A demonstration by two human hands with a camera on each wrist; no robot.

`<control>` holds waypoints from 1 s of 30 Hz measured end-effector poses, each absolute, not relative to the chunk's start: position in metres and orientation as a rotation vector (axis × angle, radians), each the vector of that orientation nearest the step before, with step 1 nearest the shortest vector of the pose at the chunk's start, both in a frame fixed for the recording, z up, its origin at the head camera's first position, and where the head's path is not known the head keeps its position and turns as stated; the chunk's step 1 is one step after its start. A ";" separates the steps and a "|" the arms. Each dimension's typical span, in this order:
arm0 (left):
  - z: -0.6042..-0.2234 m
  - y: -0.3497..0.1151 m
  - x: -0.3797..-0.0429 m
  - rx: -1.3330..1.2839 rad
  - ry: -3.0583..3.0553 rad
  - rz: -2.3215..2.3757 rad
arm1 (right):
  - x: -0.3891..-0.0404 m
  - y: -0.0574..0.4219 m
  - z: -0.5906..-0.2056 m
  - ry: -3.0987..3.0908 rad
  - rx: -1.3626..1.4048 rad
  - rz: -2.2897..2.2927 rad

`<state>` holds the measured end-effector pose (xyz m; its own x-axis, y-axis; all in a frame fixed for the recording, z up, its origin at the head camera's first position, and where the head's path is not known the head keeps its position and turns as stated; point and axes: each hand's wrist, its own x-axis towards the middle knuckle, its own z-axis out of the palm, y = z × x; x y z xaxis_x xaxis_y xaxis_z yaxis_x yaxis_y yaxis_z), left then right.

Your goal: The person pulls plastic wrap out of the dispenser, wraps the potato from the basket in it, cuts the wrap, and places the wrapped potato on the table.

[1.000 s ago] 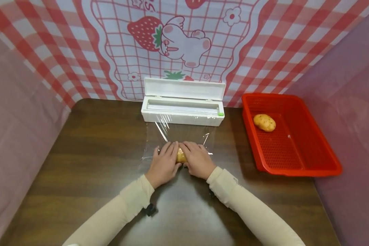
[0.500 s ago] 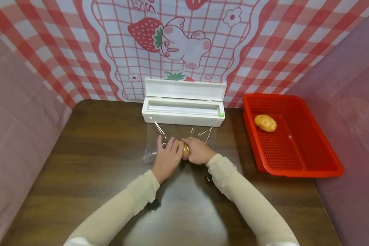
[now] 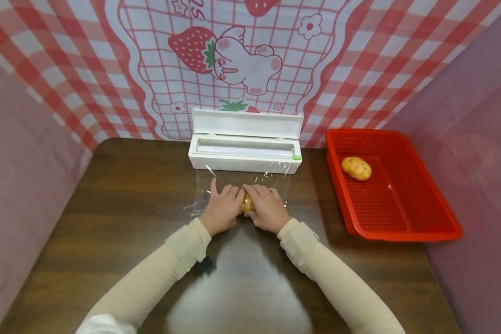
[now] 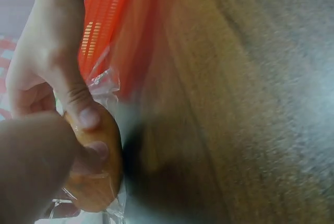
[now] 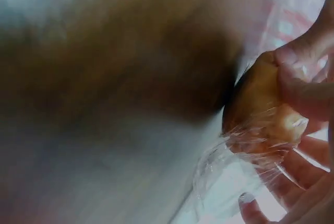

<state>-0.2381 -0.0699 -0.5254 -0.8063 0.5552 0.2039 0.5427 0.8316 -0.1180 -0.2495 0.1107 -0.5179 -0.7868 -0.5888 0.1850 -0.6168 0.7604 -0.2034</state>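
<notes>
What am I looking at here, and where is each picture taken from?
There is no machine here, only a person's bare left hand and right hand. The wide view comes from a head-worn camera looking down; the two close ones come from wrist cameras. Both hands hold an oval yellow potato, with clear plastic film over part of it. On the brown wood-grained table stand an open white oblong box and a red plastic basket holding a second yellow potato.

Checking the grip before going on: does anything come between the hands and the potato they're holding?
Only clear film, covering part of the potato held by the left hand and right hand. Whether it runs under the thumbs, I can't tell.
</notes>
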 end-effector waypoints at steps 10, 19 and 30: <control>-0.520 -0.065 -0.243 -0.770 -2.760 0.126 | -0.277 0.115 -0.509 -3.012 0.833 0.709; -0.538 -0.070 -0.253 -0.808 -2.581 0.016 | -0.293 0.120 -0.508 -3.019 0.864 0.850; -0.542 -0.084 -0.274 -0.855 -2.637 -0.278 | -0.282 0.113 -0.507 -2.908 0.908 0.302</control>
